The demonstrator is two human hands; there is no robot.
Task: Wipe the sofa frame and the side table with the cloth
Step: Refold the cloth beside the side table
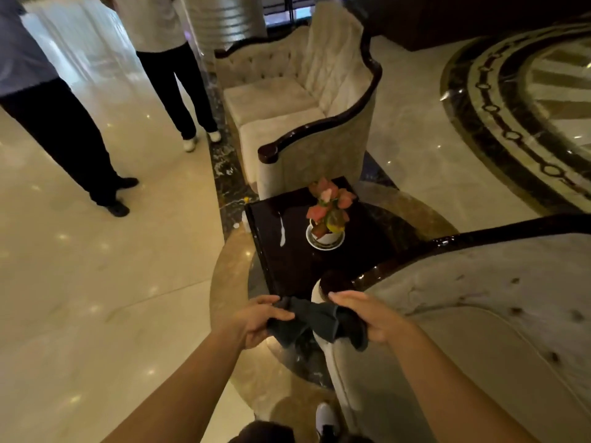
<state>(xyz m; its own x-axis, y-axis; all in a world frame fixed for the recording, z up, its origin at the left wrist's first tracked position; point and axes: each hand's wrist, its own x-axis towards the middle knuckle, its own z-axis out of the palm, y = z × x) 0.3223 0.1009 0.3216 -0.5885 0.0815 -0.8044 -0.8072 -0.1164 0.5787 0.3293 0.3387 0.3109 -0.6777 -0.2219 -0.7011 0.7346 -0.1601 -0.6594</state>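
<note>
A dark grey cloth (315, 321) hangs stretched between my two hands. My left hand (259, 319) grips its left end and my right hand (371, 314) grips its right end, just in front of the near sofa's armrest. The near sofa's dark glossy wooden frame (447, 247) curves from the armrest tip up to the right edge. Beyond my hands stands the dark square side table (287, 266), with a white streak on its top. A second beige sofa with a dark frame (319, 126) stands behind the table.
A pink-leaved plant in a white pot (327, 215) sits on the table. Two people stand on the polished floor at the upper left (64, 129) (172, 75). A dark inlaid floor ring (499, 116) curves at the right. My white shoe (326, 417) shows below.
</note>
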